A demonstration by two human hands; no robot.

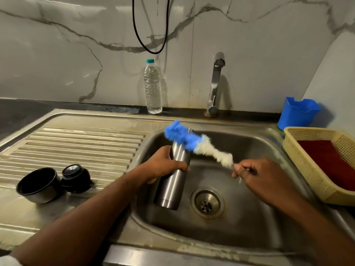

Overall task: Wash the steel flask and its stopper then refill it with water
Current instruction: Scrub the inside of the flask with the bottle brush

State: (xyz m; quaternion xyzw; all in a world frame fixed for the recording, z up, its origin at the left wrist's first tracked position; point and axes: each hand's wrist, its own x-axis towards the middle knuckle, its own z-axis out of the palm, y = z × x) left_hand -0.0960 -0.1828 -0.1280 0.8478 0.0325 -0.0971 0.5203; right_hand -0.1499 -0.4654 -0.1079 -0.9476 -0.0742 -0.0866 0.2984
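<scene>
Over the sink (249,237), the left hand (163,166) grips the steel flask (172,181). The right hand (257,175) pinches the bottle brush (194,143), its blue tip at the flask's mouth. The stopper (75,177) sits left of the sink.

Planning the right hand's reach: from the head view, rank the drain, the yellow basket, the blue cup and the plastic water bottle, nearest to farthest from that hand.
From the right hand, which grips the brush handle:
1. Drain, just below-left in the sink.
2. Yellow basket, on the counter to the right.
3. Blue cup, behind the basket, by the wall.
4. Plastic water bottle, far back-left against the wall.
</scene>
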